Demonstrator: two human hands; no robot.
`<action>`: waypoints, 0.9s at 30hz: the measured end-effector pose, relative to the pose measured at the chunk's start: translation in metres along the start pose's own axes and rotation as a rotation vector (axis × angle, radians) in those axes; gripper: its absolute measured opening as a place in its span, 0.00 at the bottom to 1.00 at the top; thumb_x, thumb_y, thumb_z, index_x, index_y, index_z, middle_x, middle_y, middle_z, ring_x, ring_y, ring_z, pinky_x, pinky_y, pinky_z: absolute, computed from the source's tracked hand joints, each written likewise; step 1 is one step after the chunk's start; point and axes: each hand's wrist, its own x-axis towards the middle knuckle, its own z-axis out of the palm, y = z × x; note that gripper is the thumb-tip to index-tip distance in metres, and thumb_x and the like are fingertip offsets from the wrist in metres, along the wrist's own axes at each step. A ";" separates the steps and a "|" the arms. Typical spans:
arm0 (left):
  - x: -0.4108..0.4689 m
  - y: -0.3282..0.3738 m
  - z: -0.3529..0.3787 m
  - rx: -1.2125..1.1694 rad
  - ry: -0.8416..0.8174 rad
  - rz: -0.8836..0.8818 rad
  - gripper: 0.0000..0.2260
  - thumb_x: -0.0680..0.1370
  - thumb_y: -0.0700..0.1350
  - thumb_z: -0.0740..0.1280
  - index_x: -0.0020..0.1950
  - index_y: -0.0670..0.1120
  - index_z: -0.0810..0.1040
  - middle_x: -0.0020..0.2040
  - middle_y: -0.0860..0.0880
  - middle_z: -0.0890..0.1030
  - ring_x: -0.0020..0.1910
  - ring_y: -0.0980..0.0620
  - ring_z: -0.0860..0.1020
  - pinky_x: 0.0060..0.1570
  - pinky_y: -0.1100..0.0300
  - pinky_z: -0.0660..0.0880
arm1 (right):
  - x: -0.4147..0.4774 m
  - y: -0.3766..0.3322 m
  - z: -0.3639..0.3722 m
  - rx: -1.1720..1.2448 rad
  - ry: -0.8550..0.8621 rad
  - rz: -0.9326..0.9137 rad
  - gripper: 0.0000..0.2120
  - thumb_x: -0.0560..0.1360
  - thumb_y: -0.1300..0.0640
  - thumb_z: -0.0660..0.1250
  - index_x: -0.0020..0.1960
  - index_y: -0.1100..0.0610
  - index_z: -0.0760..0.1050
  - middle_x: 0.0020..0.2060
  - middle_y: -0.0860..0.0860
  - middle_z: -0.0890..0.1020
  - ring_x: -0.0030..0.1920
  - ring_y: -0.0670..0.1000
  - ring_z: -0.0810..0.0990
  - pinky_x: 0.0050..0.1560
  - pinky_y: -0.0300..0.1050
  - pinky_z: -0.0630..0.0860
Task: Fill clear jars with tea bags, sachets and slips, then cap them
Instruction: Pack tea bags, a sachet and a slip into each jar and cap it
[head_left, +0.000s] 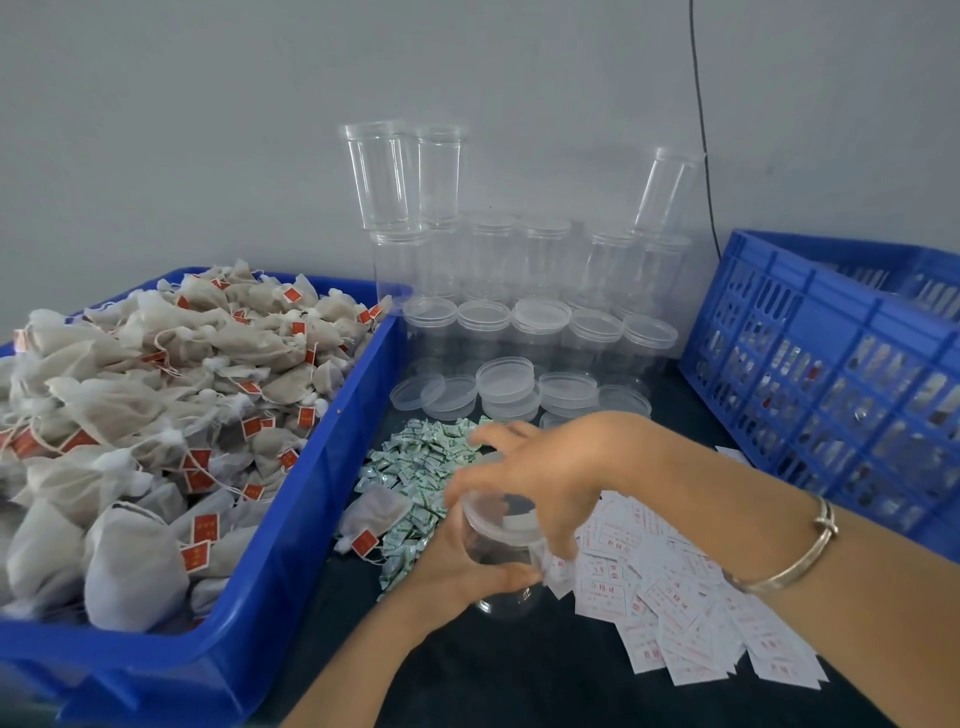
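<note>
Silver bangle (810, 551) on the right wrist, a person works over a dark-covered table (519, 675). White slips (675, 608) printed in red lie scattered just beside the hands. The left hand (457, 566) holds a clear jar (498, 551) tilted above the table, its fingers curled round the lower wall. The right hand (540, 467) arches over the jar's open mouth, fingers bent down at the rim. Motion blur hides whether it pinches anything. Just behind lies a heap of green-and-white sachets (415, 467), with one stray tea bag (374, 514) touching its left edge. A blue tub (291, 519) on the left is piled high with red-tagged tea bags (156, 415). Farther back sit loose clear lids (504, 379), then rows of empty jars (519, 270), some capped and some stacked, against a grey wall (208, 130). A blue slatted crate (831, 364) stands on the right, and a black cable (701, 104) runs down the wall.
</note>
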 end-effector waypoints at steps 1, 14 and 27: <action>0.000 0.001 0.000 0.003 0.001 -0.004 0.33 0.65 0.37 0.77 0.67 0.46 0.69 0.60 0.47 0.81 0.59 0.53 0.79 0.57 0.60 0.76 | -0.002 0.000 0.000 0.011 -0.015 0.012 0.54 0.69 0.47 0.79 0.77 0.31 0.43 0.80 0.51 0.39 0.79 0.62 0.48 0.69 0.66 0.65; 0.002 -0.003 0.002 0.006 -0.015 0.014 0.34 0.62 0.43 0.79 0.65 0.48 0.70 0.55 0.51 0.82 0.56 0.55 0.81 0.51 0.66 0.76 | 0.003 0.003 -0.002 0.043 0.158 -0.095 0.36 0.71 0.51 0.76 0.71 0.42 0.59 0.52 0.47 0.65 0.44 0.50 0.73 0.42 0.49 0.76; 0.009 -0.013 0.011 0.070 0.010 0.023 0.37 0.57 0.53 0.78 0.63 0.57 0.68 0.63 0.57 0.74 0.60 0.65 0.74 0.54 0.71 0.70 | -0.023 0.066 -0.011 0.405 0.502 -0.176 0.38 0.66 0.66 0.76 0.62 0.35 0.65 0.60 0.40 0.63 0.54 0.41 0.72 0.44 0.41 0.80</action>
